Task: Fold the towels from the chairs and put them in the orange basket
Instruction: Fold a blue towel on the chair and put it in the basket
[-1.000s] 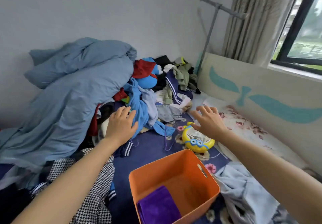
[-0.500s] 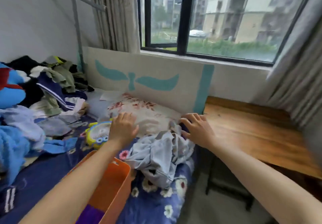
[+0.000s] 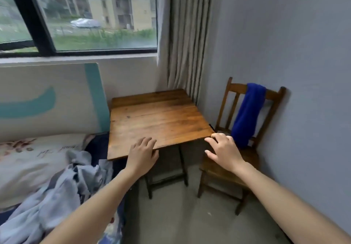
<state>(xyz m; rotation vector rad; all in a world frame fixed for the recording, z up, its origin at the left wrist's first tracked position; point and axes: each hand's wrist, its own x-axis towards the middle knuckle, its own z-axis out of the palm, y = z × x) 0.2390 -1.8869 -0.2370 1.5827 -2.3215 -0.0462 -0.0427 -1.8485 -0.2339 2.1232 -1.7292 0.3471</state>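
- Well, at the far left I had the bed point(image 3: 34, 160), with a crumpled grey-blue garment point(image 3: 62, 192) lying on it; as I read it, neither belonged to the job.
- Next came the wooden table point(image 3: 157, 114), pushed into the corner under the window point(image 3: 95, 15).
- My left hand point(image 3: 141, 154) was at the table's near edge, fingers loosely curled and holding nothing. I could not tell from that angle whether they touched the wood.
- My right hand point(image 3: 224, 152) was stretched out past the table's corner, fingers spread and straight, empty, and aimed at the chair.
- The chair point(image 3: 236, 88) stood against the right wall just beside the table. The blue towel point(image 3: 247, 114) hung draped over its back rail, with the lower end dropping toward the seat, near my right fingertips but apart from them.
- The orange basket was out of view.
- I judged the step in hand to be the reach for a towel, with nothing gripped and nothing folded yet.
- The next move called for taking the right hand to the hanging cloth, pinching it near the top rail, and lifting it up and off so it would not snag on the post. The left hand could then take a second corner, and the table looked a handy flat place to fold on.
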